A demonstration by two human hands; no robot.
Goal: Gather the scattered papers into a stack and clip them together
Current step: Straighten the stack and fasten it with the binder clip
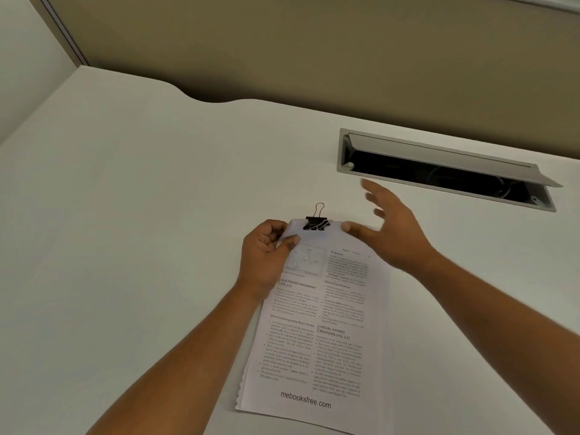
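- Stack of papers lies on the white desk right in front of us, its long side running away from us and its top edge farthest off.
- Every sheet that we see belongs to this one pile, so we judge the gathering done.
- A black binder clip sits on the middle of the top edge. One wire handle stands up and the other seems to be folded onto the top sheet.
- We judge the task almost finished. What seems left is to check that the clip bites all the sheets, and then to let go.
- Our left hand grips the top left corner of the stack, fingers curled under it and thumb pressed on the top sheet.
- Our right hand is spread wide and holds nothing. It hovers over the top right corner with its thumb tip just beside the clip. It is blurred, so we cannot tell whether it touches the paper.
- The top sheet carries two columns of print, a small graph at the upper left, bold headings and a web address along the bottom.
- The left edge looks ragged and notched, and at the lower left the sheets sit slightly offset.
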